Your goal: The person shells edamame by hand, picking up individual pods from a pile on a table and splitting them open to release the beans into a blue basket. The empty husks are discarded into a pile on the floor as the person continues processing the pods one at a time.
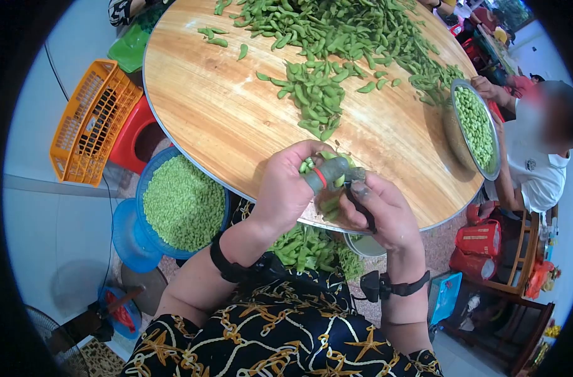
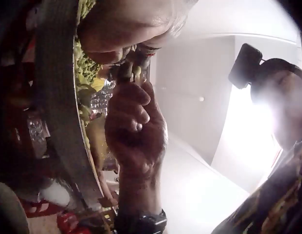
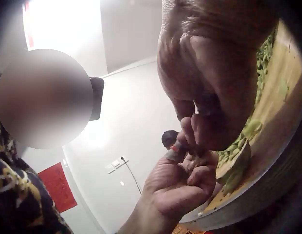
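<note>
In the head view my left hand (image 1: 286, 188) wears a grey thumb cover (image 1: 331, 169) with a red band. Its curled fingers hold green soybean pods, and a few shelled beans (image 1: 306, 165) show beside the thumb. Facing it, my right hand (image 1: 390, 210) pinches at a soybean pod (image 1: 340, 180) between the two thumbs. Something dark lies along the right hand's curled fingers; I cannot tell what it is. Both hands meet over the near edge of the round wooden table (image 1: 217, 119). The right wrist view shows the left hand (image 3: 177, 187) close under the right hand (image 3: 214, 87).
A heap of pods (image 1: 311, 94) covers the table's far part. At left a blue basin (image 1: 186, 201) holds shelled beans, near an orange crate (image 1: 94, 122) and red stool (image 1: 132, 138). More pods (image 1: 308, 248) lie below the edge. A person at right holds a metal bowl (image 1: 475, 129) of beans.
</note>
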Motion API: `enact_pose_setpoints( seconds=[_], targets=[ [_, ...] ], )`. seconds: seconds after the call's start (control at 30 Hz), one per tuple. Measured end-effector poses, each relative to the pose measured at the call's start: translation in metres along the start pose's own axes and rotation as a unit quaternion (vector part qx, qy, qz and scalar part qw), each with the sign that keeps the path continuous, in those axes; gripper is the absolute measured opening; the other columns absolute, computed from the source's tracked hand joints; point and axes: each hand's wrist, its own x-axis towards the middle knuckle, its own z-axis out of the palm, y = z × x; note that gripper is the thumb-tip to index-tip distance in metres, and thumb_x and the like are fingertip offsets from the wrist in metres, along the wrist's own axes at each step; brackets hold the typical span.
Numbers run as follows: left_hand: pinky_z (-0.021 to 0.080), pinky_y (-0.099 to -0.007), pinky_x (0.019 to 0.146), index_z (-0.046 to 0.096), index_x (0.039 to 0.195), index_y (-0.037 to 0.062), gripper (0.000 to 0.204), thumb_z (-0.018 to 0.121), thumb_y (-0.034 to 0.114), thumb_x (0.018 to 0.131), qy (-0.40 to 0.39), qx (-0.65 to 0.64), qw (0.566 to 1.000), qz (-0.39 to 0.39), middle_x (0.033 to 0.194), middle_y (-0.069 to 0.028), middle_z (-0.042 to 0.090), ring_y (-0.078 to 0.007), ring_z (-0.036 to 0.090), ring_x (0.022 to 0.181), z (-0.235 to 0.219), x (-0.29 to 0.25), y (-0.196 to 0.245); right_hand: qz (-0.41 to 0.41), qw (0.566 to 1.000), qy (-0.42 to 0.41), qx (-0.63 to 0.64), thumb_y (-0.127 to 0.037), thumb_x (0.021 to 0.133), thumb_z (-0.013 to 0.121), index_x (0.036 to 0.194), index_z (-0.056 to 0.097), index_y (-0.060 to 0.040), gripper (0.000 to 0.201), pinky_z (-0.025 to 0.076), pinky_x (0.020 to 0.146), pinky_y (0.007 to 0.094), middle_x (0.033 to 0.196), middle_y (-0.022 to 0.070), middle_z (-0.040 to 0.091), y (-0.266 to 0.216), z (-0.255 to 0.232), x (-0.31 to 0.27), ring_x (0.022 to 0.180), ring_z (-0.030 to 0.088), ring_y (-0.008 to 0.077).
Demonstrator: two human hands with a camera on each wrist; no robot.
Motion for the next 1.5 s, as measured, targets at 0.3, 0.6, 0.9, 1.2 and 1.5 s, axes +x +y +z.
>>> enact_pose_setpoints(
  seconds=[0.3, 0.6, 0.9, 1.2, 1.5],
  targets=[
    [0.045, -0.0185, 0.060, 0.057, 0.096, 0.0011, 0.019, 0.065, 0.005, 0.080, -0.122, -0.065, 0.988, -0.074, 0.081, -0.0014, 0.058, -0.0054, 0.055, 0.071, -0.016, 0.007, 0.003, 0.015, 0.997, 0.015, 0.071, -0.017, 0.095, 0.042, 0.095, 0.053, -0.0025, 0.019, 0.024, 0.043, 0.0178, 0.058, -0.0049, 0.041, 0.005, 0.005, 0.002, 0.048, 0.031, 0.0032],
    [0.043, -0.0200, 0.062, 0.059, 0.098, 0.0061, 0.023, 0.069, 0.013, 0.078, -0.054, 0.270, 0.959, 0.071, 0.078, 0.0019, 0.056, -0.0054, 0.050, 0.071, -0.007, 0.014, 0.001, -0.067, 0.971, 0.177, -0.143, -0.008, 0.089, 0.048, 0.082, 0.056, -0.0009, 0.013, 0.037, 0.051, 0.0202, 0.062, -0.0028, 0.050, 0.008, 0.000, 0.017, 0.055, 0.043, 0.0040],
    [0.041, -0.0168, 0.062, 0.049, 0.114, -0.0002, 0.038, 0.055, -0.007, 0.077, -0.080, 0.124, 0.985, -0.094, 0.085, 0.0005, 0.050, -0.0050, 0.049, 0.072, -0.009, 0.014, 0.008, -0.091, 0.955, 0.190, -0.209, -0.017, 0.091, 0.050, 0.087, 0.057, 0.0009, 0.020, 0.039, 0.052, 0.0232, 0.059, -0.0006, 0.050, 0.007, -0.020, 0.024, 0.056, 0.045, 0.0060],
    [0.043, -0.0189, 0.057, 0.045, 0.112, 0.0010, 0.045, 0.067, 0.001, 0.074, -0.089, 0.381, 0.919, 0.049, 0.080, -0.0011, 0.051, -0.0048, 0.051, 0.067, -0.011, 0.017, 0.019, -0.184, 0.852, 0.133, -0.472, -0.010, 0.081, 0.059, 0.085, 0.058, 0.0003, 0.011, 0.045, 0.054, 0.0377, 0.065, 0.0177, 0.057, -0.011, -0.007, 0.020, 0.059, 0.056, 0.0349],
    [0.033, -0.0134, 0.042, 0.053, 0.103, 0.0004, 0.024, 0.062, 0.008, 0.082, -0.143, -0.113, 0.971, -0.152, 0.082, -0.0001, 0.058, -0.0007, 0.049, 0.059, -0.025, 0.019, 0.017, -0.314, 0.813, 0.156, -0.464, -0.010, 0.076, 0.065, 0.085, 0.059, -0.0022, 0.014, 0.046, 0.052, 0.0348, 0.069, 0.0126, 0.058, 0.009, 0.001, 0.018, 0.060, 0.059, 0.0290]
  ],
)
